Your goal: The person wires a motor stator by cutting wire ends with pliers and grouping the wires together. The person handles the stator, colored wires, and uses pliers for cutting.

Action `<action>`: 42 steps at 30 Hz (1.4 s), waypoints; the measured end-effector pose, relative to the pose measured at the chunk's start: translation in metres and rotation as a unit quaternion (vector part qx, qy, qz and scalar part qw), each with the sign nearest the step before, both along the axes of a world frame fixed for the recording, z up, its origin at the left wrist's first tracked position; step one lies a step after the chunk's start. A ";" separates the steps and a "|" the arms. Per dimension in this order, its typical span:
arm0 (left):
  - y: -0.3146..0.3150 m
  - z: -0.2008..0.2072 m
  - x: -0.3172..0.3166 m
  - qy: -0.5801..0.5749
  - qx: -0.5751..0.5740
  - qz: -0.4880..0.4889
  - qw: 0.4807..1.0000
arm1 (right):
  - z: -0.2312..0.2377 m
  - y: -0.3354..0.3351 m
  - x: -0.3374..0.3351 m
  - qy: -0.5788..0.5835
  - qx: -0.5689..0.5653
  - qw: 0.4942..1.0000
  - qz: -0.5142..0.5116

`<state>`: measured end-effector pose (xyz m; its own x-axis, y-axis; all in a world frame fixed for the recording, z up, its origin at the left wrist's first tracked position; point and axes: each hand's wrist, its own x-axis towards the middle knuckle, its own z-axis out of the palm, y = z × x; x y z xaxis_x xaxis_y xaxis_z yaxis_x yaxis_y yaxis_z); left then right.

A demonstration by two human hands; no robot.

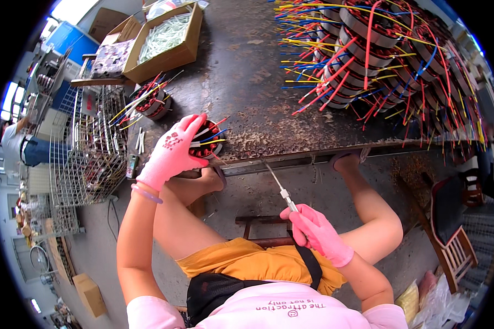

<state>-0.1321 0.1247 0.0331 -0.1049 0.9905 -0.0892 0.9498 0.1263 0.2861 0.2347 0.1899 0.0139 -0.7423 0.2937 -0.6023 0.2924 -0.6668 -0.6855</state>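
Note:
My left hand (170, 151), in a pink glove, grips a small wound motor stator (209, 141) at the table's near edge. Fingers lie over its far side and the thumb is on its near side. Red, blue, yellow and white leads stick out of it to the right. In front of my body, my right hand (319, 234), also gloved in pink, is closed on a slim tool (285, 195) with a metal collar and a thin shaft. The shaft's tip points up and left toward the table edge, apart from the stator. I cannot make out the tool's exact kind.
Another wired stator (155, 104) stands behind my left hand. Beyond it is a cardboard box (189, 41) of pale thin tubes. Stacked stators (362, 60) with wires crowd the table (241, 71) at far right. A wire rack (88, 148) stands left, a wooden chair (450, 230) right.

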 end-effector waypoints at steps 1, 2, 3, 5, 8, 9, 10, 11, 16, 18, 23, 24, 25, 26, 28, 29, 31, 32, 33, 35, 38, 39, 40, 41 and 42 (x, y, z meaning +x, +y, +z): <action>0.002 0.004 0.003 -0.009 0.015 0.008 1.000 | 0.001 0.004 0.002 -0.012 -0.007 1.000 0.009; 0.003 0.001 0.005 -0.018 0.023 0.007 1.000 | 0.001 0.007 0.005 -0.004 -0.002 1.000 0.015; 0.003 0.000 0.004 -0.015 0.028 0.008 0.999 | 0.000 0.010 0.007 0.005 0.002 1.000 0.020; 0.003 -0.001 0.003 -0.010 0.034 0.018 0.999 | -0.006 0.012 0.011 0.017 0.018 0.999 0.035; 0.005 -0.005 0.008 -0.010 0.035 0.037 0.999 | -0.004 0.018 0.017 0.003 0.038 0.997 0.061; 0.004 -0.004 0.008 -0.013 0.034 0.038 0.999 | -0.001 0.019 0.016 -0.003 0.034 0.997 0.067; 0.003 -0.002 0.007 -0.015 0.033 0.037 0.999 | 0.004 0.020 0.015 -0.009 0.031 0.997 0.072; 0.003 -0.003 0.007 -0.019 0.036 0.035 0.999 | 0.007 0.020 0.015 -0.018 0.030 0.997 0.075; -0.001 -0.011 -0.001 0.016 0.060 0.024 0.998 | 0.005 0.010 0.011 -0.010 0.037 0.998 0.055; 0.001 -0.014 -0.005 -0.035 0.051 0.020 0.998 | -0.002 0.003 0.007 -0.006 0.041 0.998 0.043; 0.007 -0.012 -0.004 -0.045 0.065 0.015 0.997 | -0.018 -0.016 -0.008 -0.006 0.035 0.999 0.015; 0.006 -0.015 -0.004 -0.045 0.075 0.013 0.996 | -0.022 -0.022 -0.011 -0.002 0.022 1.000 -0.001; 0.006 -0.020 -0.008 -0.033 0.101 0.002 0.994 | -0.027 -0.031 -0.016 0.001 0.010 1.000 -0.017; 0.006 -0.020 -0.009 -0.035 0.107 -0.003 0.994 | -0.028 -0.034 -0.020 0.002 0.003 1.000 -0.030; 0.006 -0.023 -0.010 -0.051 0.118 -0.011 0.992 | -0.023 -0.038 -0.026 -0.024 0.017 0.999 -0.020; 0.005 -0.027 -0.012 -0.060 0.123 -0.011 0.991 | -0.020 -0.039 -0.029 -0.034 0.025 0.999 -0.007; 0.007 -0.031 -0.014 -0.044 0.137 -0.018 0.989 | -0.013 -0.041 -0.035 -0.048 0.055 0.997 0.003; 0.006 -0.031 -0.014 -0.034 0.139 -0.020 0.989 | -0.014 -0.044 -0.038 -0.048 0.047 0.998 -0.008; 0.007 -0.031 -0.013 -0.042 0.139 -0.019 0.989 | -0.015 -0.046 -0.040 -0.049 0.039 0.998 -0.019; 0.005 -0.035 -0.016 -0.039 0.153 -0.022 0.987 | -0.016 -0.047 -0.043 -0.050 0.023 0.998 -0.031; 0.004 -0.038 -0.015 -0.051 0.157 -0.010 0.986 | -0.017 -0.044 -0.044 -0.051 0.014 0.998 -0.029; 0.003 -0.037 -0.016 -0.055 0.155 -0.006 0.986 | -0.018 -0.044 -0.044 -0.051 0.023 0.998 -0.022; 0.002 -0.037 -0.017 -0.058 0.153 -0.003 0.987 | -0.019 -0.044 -0.044 -0.051 0.031 0.998 -0.015; 0.002 -0.038 -0.017 -0.063 0.153 -0.002 0.986 | -0.020 -0.043 -0.044 -0.049 0.035 0.998 -0.013; 0.003 -0.038 -0.017 -0.069 0.154 -0.001 0.986 | -0.020 -0.043 -0.043 -0.048 0.038 0.998 -0.012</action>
<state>-0.1490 0.1279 -0.0048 -0.1109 0.9731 0.2020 0.8994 0.0118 0.4370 0.1912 0.1466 -0.0065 -0.6748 0.3588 -0.6449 0.3429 -0.6214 -0.7045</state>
